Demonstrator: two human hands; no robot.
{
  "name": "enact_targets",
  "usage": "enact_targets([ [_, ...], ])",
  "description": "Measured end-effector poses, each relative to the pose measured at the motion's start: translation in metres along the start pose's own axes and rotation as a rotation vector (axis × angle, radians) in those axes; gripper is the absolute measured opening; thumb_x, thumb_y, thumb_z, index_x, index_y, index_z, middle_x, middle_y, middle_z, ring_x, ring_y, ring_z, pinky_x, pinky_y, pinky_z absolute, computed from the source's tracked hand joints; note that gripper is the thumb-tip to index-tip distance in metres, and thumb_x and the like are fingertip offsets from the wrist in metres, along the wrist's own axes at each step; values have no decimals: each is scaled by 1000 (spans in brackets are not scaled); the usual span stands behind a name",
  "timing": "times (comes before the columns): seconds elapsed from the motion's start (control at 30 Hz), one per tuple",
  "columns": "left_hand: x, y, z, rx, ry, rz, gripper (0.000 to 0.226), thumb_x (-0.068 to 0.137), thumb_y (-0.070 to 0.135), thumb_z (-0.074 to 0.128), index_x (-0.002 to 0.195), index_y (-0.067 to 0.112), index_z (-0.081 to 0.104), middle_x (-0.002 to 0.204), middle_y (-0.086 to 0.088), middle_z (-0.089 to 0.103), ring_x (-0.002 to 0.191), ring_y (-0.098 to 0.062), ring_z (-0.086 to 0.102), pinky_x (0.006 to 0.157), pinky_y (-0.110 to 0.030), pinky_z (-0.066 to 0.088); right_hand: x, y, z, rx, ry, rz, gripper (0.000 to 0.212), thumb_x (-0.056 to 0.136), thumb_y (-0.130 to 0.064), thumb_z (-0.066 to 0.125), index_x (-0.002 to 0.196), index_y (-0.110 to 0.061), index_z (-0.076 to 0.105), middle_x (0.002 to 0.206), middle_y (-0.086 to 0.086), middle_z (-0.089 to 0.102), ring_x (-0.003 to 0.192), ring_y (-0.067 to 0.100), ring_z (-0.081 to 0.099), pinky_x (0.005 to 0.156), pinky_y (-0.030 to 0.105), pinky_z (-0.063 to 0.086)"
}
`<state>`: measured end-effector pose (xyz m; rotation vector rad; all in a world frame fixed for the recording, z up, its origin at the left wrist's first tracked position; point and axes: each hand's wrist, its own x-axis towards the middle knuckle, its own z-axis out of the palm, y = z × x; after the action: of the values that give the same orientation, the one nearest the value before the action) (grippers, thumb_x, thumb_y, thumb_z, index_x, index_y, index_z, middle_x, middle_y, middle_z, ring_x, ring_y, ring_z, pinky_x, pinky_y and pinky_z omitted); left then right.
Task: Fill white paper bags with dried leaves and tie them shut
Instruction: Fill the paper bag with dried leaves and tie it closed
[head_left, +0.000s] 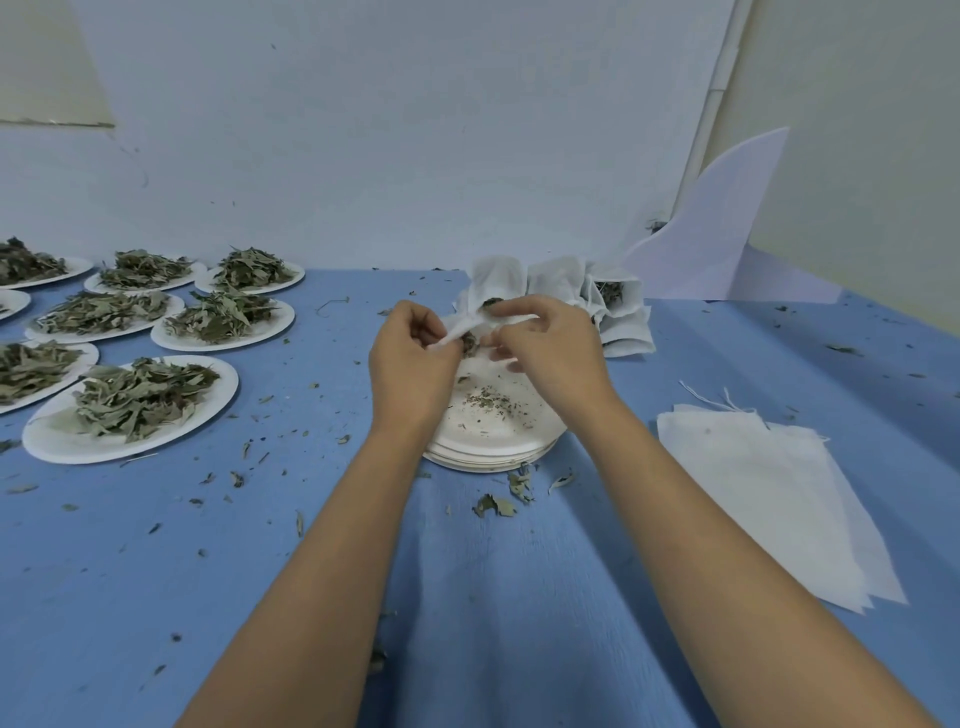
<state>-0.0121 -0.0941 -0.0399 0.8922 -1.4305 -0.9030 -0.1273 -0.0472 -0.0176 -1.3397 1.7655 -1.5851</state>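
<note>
A small white paper bag (460, 328) with dark dried leaves (470, 343) showing at its mouth is pinched between the left hand (413, 358) and the right hand (545, 345), both closed on it. Directly beneath the grip a stack of round white paper plates (488, 441) dusted with leaf crumbs is seen. Behind the grip, filled white bags (587, 296) are clustered. To its right flat empty white bags (769, 493) lie; to its left, white plates heaped with dried leaves (140, 397).
</note>
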Motion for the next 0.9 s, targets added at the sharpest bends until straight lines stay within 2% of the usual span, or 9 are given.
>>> enact_targets([
  [0.1,6,-3,-4,-8,125,-38,30,82,2,65,72,23,46,67,7,45,50,2,40,50,-9,34,0,10,-2,-426,-92,-101,20,80,-20,69,100,-21,72,89,-3,70,75,7,60,66,15,46],
  [0.17,9,-5,-6,-27,182,-65,29,83,5,66,72,23,46,69,7,45,56,-2,40,53,-11,37,1,17,1,-675,-225,-69,31,79,-35,74,105,-20,71,94,-4,63,82,8,55,69,20,42],
  [0.2,9,-6,-7,-34,203,-75,28,83,6,67,72,23,46,70,7,45,58,-4,41,54,-12,37,1,21,3,-710,-257,-27,33,77,-40,75,104,-21,72,93,-4,61,85,10,54,73,24,44],
  [0.37,11,-6,-8,-53,234,-115,28,83,7,67,73,23,47,71,6,46,61,-6,42,56,-14,39,1,30,5,-583,-164,20,10,77,-31,77,81,-22,77,74,-12,66,87,10,62,76,31,52],
  [0.5,10,-6,-6,-59,227,-120,29,83,7,68,73,23,46,71,6,45,61,-6,42,54,-12,38,0,32,6,-599,-156,-10,17,83,-28,72,77,-12,75,80,-3,72,80,12,63,72,30,50],
  [0.6,9,-5,-4,-66,205,-122,28,82,9,70,73,23,47,71,7,46,61,-5,43,52,-9,38,-1,27,5,-375,-75,-49,17,85,-26,70,79,-11,73,73,-13,66,63,-1,54,61,20,42],
  [0.7,6,-2,-2,-94,157,-116,28,81,8,70,73,23,47,70,7,47,58,-2,45,50,-7,37,0,13,6,-138,14,-93,11,85,-28,70,82,-18,73,70,-15,63,65,-2,54,59,12,40],
  [0.8,2,3,-1,-161,50,-89,26,82,4,67,73,19,48,69,5,47,59,-3,48,56,-12,42,-3,5,11,-170,57,-163,10,84,-26,69,81,-18,75,68,-13,64,65,1,57,62,20,45],
  [0.9,-1,8,1,-232,-107,-87,28,80,-6,61,72,16,47,65,4,45,58,-7,47,57,-19,45,-6,4,14,-266,141,-188,14,85,-24,67,76,-18,76,66,-3,67,66,11,60,62,29,46],
])
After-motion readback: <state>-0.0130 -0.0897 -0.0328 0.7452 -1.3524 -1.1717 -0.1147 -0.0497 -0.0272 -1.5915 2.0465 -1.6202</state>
